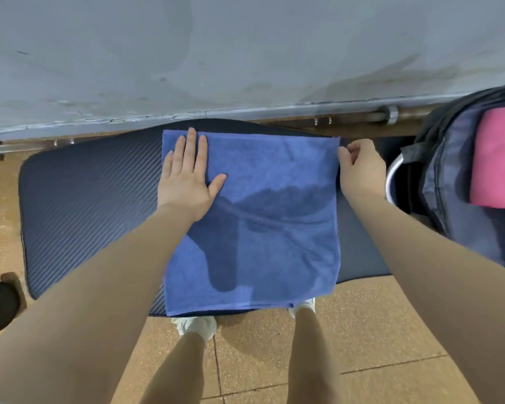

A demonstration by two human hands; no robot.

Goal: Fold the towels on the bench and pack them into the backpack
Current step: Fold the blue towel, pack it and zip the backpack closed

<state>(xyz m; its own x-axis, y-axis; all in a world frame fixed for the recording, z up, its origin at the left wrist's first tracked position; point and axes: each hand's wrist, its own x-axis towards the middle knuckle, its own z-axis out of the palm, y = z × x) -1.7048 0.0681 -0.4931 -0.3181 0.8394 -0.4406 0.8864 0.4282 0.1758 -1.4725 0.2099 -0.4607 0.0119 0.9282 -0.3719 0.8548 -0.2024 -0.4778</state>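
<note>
Towel (263, 217) on bench (79, 205) | left hand (187, 182) grip flat, pressing it | right hand (362, 170) grip pinching far-right corner

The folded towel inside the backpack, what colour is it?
Pink, seen in the head view at the right edge.

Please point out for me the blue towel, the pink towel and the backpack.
blue towel (274, 170): head view, on its flat upper middle.
pink towel (497, 158): head view, on its visible face inside the bag.
backpack (446, 182): head view, on its grey fabric left of the pink towel.
</note>
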